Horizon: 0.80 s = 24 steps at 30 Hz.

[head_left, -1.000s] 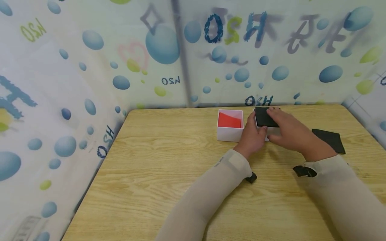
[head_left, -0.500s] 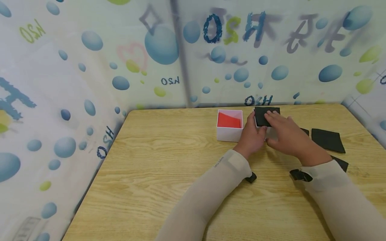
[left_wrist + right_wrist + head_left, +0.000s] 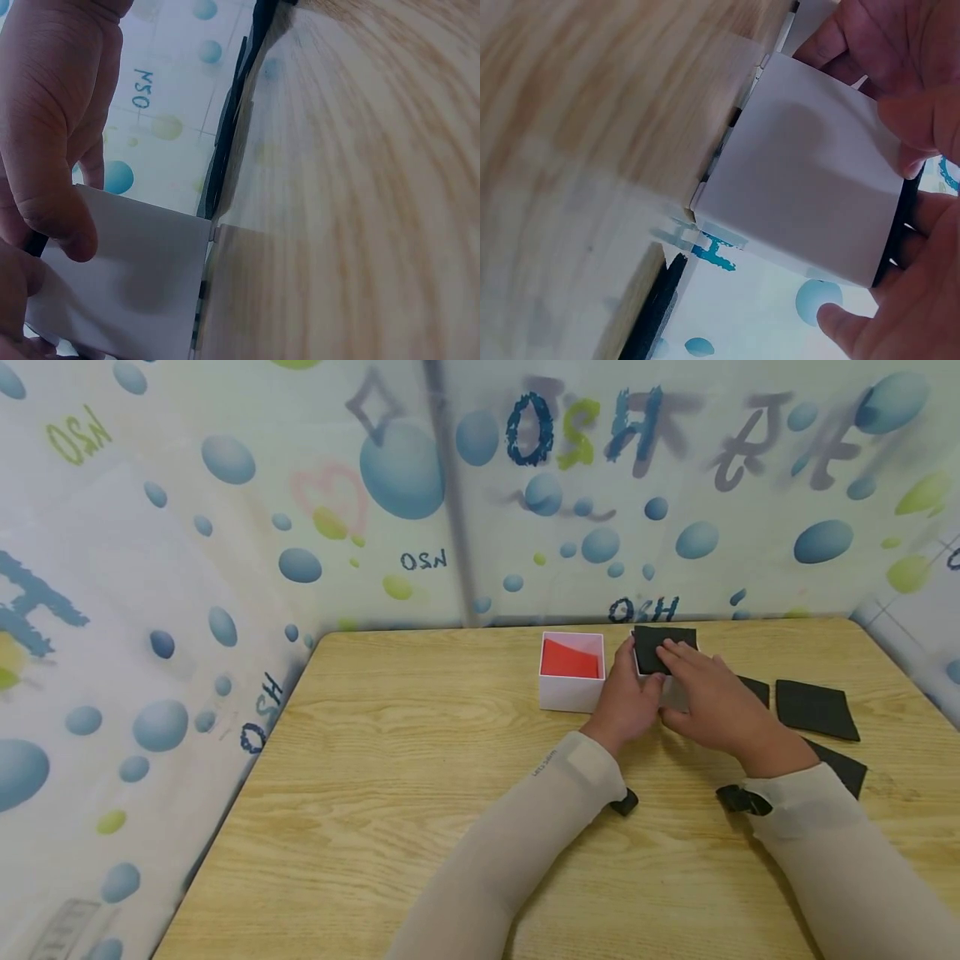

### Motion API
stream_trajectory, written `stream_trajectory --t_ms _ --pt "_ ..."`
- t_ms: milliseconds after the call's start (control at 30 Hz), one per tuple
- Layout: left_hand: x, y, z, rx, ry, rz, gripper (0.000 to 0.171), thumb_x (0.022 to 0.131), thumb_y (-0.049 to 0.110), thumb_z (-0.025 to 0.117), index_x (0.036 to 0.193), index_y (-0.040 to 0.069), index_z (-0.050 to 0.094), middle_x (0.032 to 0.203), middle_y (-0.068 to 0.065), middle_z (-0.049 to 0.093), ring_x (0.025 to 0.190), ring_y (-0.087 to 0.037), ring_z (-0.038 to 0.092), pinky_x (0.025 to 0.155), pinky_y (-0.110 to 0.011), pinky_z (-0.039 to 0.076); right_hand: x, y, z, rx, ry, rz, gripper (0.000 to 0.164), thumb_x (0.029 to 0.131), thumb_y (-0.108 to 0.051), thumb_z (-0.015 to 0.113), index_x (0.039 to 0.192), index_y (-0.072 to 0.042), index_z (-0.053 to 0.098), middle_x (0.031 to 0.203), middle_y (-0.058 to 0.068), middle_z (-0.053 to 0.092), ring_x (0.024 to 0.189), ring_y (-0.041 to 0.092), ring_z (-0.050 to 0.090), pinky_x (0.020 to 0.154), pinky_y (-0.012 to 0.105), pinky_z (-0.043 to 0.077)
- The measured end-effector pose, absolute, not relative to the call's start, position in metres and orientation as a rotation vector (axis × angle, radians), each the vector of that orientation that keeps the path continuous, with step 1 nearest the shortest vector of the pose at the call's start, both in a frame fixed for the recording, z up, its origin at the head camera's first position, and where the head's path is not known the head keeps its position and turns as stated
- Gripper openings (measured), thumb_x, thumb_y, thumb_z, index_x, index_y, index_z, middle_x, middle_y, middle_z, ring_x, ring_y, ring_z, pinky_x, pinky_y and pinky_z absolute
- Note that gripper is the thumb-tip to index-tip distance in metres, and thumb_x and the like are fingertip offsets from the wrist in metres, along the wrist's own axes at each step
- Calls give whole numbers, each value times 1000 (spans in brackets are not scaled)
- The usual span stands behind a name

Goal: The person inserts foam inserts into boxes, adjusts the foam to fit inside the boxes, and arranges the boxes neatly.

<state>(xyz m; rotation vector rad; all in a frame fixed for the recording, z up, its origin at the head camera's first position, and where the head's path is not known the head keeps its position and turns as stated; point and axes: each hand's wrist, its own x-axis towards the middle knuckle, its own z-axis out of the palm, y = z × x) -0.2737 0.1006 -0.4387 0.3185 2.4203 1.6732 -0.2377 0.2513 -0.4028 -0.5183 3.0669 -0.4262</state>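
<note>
My left hand (image 3: 628,702) grips the left side of a small white box (image 3: 135,277), its thumb on the front near the upper edge. A black flat square piece (image 3: 652,647) lies across the top of this box. The fingers of my right hand (image 3: 716,706) extend over that black piece and press on it, with the thumb lower down by the box's front. In the right wrist view, the box's plain white face (image 3: 802,172) shows, with the black edge and fingers of both hands along its top. The inside of the box is hidden.
Left of the hands stands a second white box (image 3: 572,695), uncovered, with a red piece (image 3: 570,660) inside. More black flat pieces (image 3: 817,710) lie on the wooden table (image 3: 375,793) to the right, partly behind the right arm. A patterned wall (image 3: 405,568) borders the table's back edge.
My right hand has moved slightly back towards me, its fingertips shifting from the black piece's far side to its middle. More black pieces show by the right arm. The left hand stays put.
</note>
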Motion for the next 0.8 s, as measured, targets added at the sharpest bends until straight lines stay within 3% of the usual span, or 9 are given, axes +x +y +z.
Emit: stream_trajectory --t_ms 800 --pt "-272 99 -438 297 2417 1649 74 109 38 57 169 31 15 172 8 31 155 -17 39 123 -42 38 -237 256 -410 -525 3071 -459 88 95 -21 76 163 5 28 170 28 24 157 51 22 120 75 22"
